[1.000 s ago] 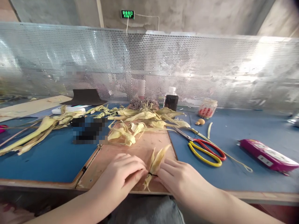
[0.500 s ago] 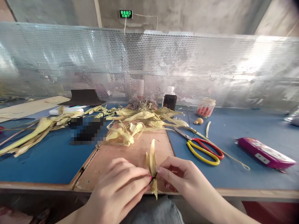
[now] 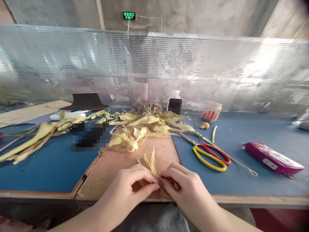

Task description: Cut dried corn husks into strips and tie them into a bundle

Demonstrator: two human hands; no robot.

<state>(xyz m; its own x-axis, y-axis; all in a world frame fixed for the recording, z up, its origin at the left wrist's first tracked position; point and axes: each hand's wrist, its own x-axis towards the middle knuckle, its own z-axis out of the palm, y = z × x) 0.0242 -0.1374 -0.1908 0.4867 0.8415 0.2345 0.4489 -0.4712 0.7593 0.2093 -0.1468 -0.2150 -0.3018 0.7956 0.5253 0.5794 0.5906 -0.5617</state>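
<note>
1. The left hand (image 3: 131, 187) is curled nearly closed, fingertips pinched on a small bundle of dried husk strips (image 3: 151, 163) at the near edge of the wooden board (image 3: 116, 167).
2. The right hand (image 3: 183, 187) meets it fingertip to fingertip, likewise curled in and pinching the same bundle from the other side. How much of the bundle lies inside each grip cannot be told; the fingers cover its lower part.
3. The bundle's free tips fan upward and away from the hands, over the board; a few ends show below the fingers at the board's near edge.
4. A loose heap of husk leaves (image 3: 142, 124) lies across the far end of the board, well apart from the hands.
5. More long husk leaves (image 3: 36, 137) lie left of the board on the blue tabletop (image 3: 48, 167).
6. Scissors with red and yellow handles (image 3: 207, 154) lie just right of the board, blades pointing toward the heap.
7. A magenta case (image 3: 274, 158) lies further right of the board, beyond the scissors.
8. A dark bottle (image 3: 175, 104) and a small clear jar (image 3: 212, 111) stand beyond the board's far end, before the perforated metal screen (image 3: 217, 71).
</note>
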